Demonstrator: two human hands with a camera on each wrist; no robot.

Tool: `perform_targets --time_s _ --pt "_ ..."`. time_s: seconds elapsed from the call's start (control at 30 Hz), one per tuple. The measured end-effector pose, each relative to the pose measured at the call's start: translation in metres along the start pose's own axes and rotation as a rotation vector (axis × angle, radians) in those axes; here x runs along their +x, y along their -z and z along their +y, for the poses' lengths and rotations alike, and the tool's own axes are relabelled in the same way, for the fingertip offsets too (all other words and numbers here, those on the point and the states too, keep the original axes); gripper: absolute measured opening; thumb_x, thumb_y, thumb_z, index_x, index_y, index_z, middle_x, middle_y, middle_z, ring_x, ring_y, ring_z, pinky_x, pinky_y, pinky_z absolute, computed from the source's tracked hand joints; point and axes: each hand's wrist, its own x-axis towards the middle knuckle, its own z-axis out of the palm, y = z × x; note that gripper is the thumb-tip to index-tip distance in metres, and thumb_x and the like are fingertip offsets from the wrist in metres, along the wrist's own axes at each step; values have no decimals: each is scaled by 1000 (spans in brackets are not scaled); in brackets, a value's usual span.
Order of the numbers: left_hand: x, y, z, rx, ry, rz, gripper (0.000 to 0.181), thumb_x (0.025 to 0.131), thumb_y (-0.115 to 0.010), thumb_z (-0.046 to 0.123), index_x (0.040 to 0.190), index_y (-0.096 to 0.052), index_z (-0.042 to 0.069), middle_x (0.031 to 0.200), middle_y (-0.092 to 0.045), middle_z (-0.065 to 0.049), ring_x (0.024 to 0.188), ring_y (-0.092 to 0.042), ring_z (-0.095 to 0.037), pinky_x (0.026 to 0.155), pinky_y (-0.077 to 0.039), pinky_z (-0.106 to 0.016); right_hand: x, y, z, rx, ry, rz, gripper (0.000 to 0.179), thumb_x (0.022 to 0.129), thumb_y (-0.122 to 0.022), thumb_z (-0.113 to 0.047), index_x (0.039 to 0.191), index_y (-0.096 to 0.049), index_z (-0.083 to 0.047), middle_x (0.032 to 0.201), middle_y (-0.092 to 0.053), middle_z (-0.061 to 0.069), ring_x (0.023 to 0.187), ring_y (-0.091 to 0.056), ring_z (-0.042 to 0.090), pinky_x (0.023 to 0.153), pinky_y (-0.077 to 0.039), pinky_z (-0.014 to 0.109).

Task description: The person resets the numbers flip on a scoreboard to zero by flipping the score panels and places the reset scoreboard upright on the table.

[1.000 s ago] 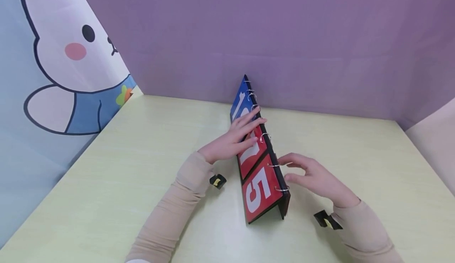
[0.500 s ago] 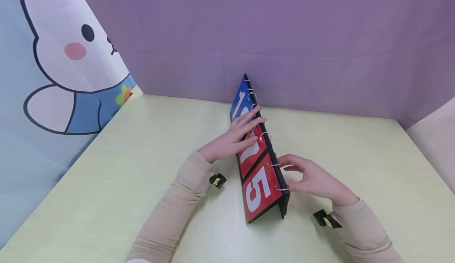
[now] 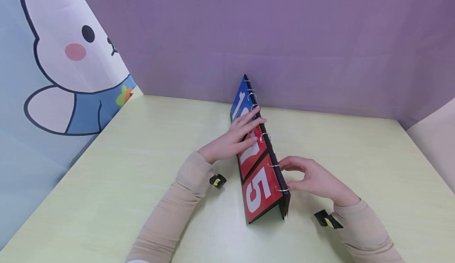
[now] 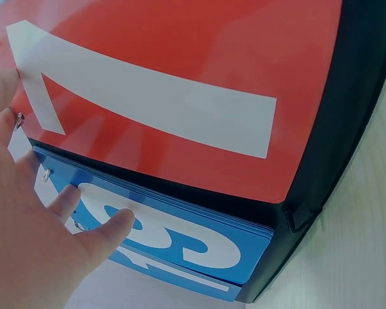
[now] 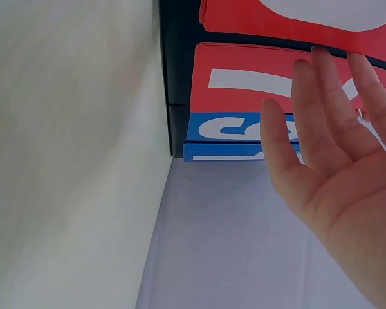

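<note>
A tabletop flip scoreboard (image 3: 258, 188) stands like a tent on the table, with red and blue number cards hung on metal rings along its black spine. My left hand (image 3: 232, 138) rests against its left face, straight fingers reaching up to the spine. In the left wrist view, that hand (image 4: 45, 219) lies over a blue 6 card (image 4: 199, 248) beside a red 1 card (image 4: 161, 77). On the far side, my right hand (image 3: 313, 178) is at the near red cards. In the right wrist view, its fingers (image 5: 328, 96) are fairly straight, their tips by the cards; the thumb is hidden.
The pale table (image 3: 355, 144) extends on both sides of the scoreboard. A purple cloth backdrop (image 3: 302, 38) rises behind its far end. At the left hangs a blue panel with a cartoon rabbit (image 3: 64, 30). Black straps (image 3: 327, 219) stick out near the wrists.
My right hand has sunk slightly, and its thumb has come in to the scoreboard's right side. The left hand and the scoreboard have stayed in place.
</note>
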Motion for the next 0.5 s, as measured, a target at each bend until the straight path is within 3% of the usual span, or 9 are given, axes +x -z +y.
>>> perform_targets --time_s 0.3,0.5 --pt "1 0 0 -9 12 -4 54 98 -48 27 148 -29 23 160 4 11 145 1 -24 112 -16 -60 0 1 0 10 -26 -18 35 79 -76 -19 111 -64 -9 105 -67 1 104 -60 16 91 -47 55" --pt "1 0 0 -5 17 -5 54 98 -47 27 149 -29 23 160 5 11 145 1 -24 112 -16 -60 -2 5 2 -14 -36 -18 29 80 -76 -23 106 -66 -16 104 -67 -4 104 -59 11 91 -48 53"
